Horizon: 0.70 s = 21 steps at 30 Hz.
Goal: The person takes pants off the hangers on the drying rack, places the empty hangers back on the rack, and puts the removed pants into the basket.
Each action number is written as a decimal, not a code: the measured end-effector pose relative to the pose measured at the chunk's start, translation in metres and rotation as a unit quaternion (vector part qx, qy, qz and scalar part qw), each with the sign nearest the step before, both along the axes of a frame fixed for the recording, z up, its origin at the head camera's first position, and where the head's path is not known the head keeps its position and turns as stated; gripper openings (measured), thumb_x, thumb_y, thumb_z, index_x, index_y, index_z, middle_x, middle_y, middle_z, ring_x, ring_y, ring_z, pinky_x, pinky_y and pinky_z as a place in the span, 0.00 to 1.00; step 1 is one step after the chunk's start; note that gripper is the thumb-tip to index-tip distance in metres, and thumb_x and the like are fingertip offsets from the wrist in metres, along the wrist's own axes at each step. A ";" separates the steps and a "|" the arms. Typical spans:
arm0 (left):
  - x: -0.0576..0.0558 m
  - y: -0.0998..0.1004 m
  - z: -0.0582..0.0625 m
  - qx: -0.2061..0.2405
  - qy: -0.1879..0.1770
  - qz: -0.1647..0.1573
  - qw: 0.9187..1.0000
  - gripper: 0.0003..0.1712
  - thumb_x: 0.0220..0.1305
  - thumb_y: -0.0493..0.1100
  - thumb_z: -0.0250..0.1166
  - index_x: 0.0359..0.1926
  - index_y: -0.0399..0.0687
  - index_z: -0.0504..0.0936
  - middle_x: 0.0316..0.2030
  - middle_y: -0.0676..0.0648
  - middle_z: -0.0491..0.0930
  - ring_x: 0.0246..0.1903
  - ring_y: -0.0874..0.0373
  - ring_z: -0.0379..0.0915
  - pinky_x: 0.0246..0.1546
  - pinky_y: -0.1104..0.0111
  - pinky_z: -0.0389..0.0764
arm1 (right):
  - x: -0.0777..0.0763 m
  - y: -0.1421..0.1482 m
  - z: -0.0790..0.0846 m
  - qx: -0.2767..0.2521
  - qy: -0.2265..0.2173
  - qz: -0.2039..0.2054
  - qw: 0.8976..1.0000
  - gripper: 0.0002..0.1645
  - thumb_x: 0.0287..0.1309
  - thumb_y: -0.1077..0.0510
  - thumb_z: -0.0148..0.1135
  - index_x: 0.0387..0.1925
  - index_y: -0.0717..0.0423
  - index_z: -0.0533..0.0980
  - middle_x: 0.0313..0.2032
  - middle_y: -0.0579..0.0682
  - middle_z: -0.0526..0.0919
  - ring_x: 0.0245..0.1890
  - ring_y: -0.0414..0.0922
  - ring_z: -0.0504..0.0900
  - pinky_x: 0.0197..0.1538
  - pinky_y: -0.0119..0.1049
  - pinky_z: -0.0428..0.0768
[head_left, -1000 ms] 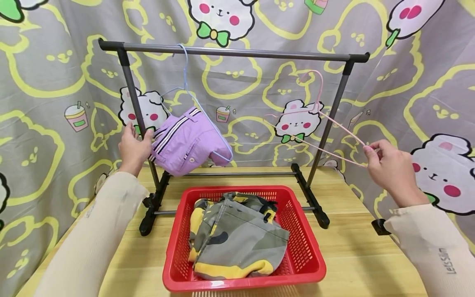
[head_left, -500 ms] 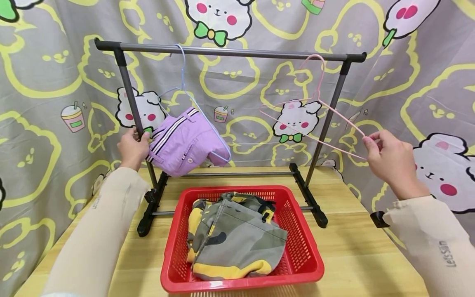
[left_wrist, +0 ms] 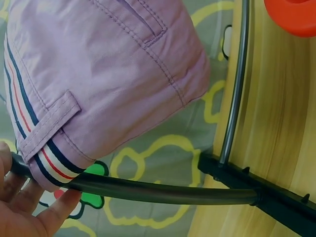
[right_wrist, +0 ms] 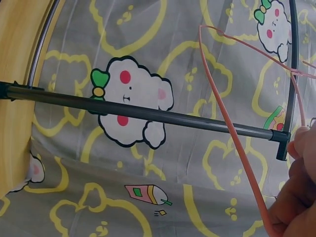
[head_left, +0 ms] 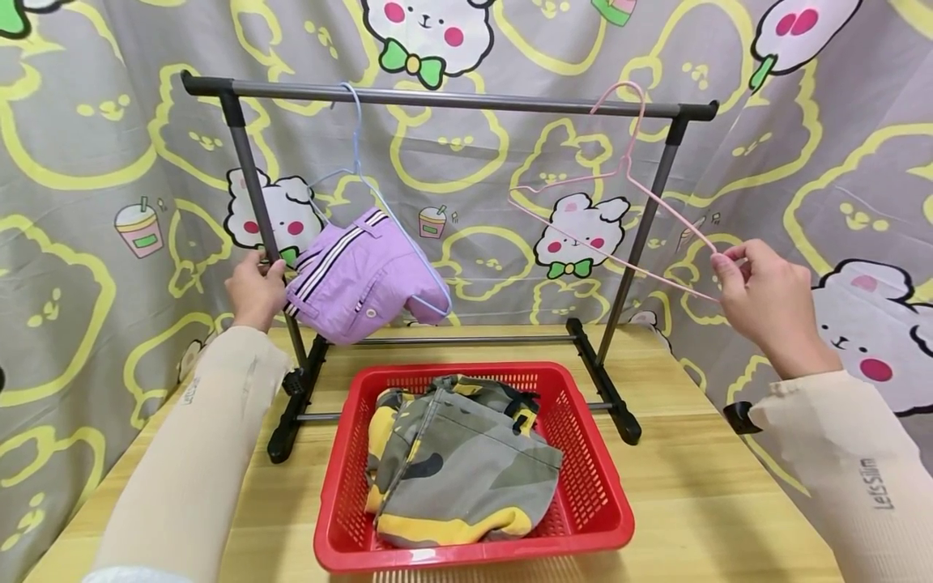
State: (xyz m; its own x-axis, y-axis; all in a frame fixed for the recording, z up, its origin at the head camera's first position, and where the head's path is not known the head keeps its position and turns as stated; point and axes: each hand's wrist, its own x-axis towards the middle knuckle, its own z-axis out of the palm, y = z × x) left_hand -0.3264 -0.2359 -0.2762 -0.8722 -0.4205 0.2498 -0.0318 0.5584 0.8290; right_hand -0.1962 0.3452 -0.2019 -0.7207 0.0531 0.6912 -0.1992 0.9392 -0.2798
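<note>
Pinched at one corner between thumb and fingers of my right hand [head_left: 768, 304] is a thin pink clothes hanger [head_left: 674, 214] with nothing on it. Its hook arches above the right part of the clothes rack's top rail [head_left: 474, 100]; I cannot tell whether it touches the rail. My left hand [head_left: 255, 290] holds the rack's left post, thumb on one side and fingers on the other, as the left wrist view also shows. Beside that hand, purple shorts [head_left: 357, 279] with a striped waistband hang tilted on a blue hanger [head_left: 357, 134] hooked over the rail.
A red plastic basket [head_left: 619, 502] stands on the wooden table in front of the rack. Folded camouflage clothing [head_left: 474, 470] in grey, green and yellow lies inside. The rack's black feet [head_left: 615, 401] flank the basket, and a patterned curtain [head_left: 481, 154] surrounds the table.
My right hand has lifted slightly, and the pink hanger's hook has risen from below the rail to above it. My left hand has closed around the left post. The shorts hang almost unchanged.
</note>
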 end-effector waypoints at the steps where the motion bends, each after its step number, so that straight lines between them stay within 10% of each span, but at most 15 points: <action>1: 0.000 0.000 0.000 0.000 -0.001 -0.001 1.000 0.28 0.76 0.49 0.48 0.71 0.43 0.63 0.62 0.38 0.71 0.66 0.37 0.52 0.64 0.50 0.55 | 0.000 0.000 0.001 0.000 0.000 0.000 1.000 0.13 0.70 0.59 0.51 0.39 0.70 0.71 0.28 0.66 0.78 0.26 0.61 0.72 0.40 0.53 0.60; 21: 0.002 0.000 -0.003 -0.004 0.008 0.002 1.000 0.26 0.76 0.48 0.48 0.70 0.44 0.64 0.62 0.37 0.72 0.64 0.35 0.55 0.62 0.48 0.58 | -0.013 -0.012 0.007 -0.036 -0.021 0.002 0.999 0.18 0.72 0.53 0.47 0.42 0.67 0.73 0.31 0.66 0.79 0.34 0.61 0.71 0.38 0.50 0.62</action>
State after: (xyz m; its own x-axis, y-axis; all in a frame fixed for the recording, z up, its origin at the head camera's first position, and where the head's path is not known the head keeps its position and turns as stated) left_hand -0.3239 -0.2357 -0.2793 -0.8666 -0.4213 0.2674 -0.0198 0.5645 0.8252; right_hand -0.2090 0.3330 -0.1947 -0.7493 0.0988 0.6548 -0.1899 0.9152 -0.3554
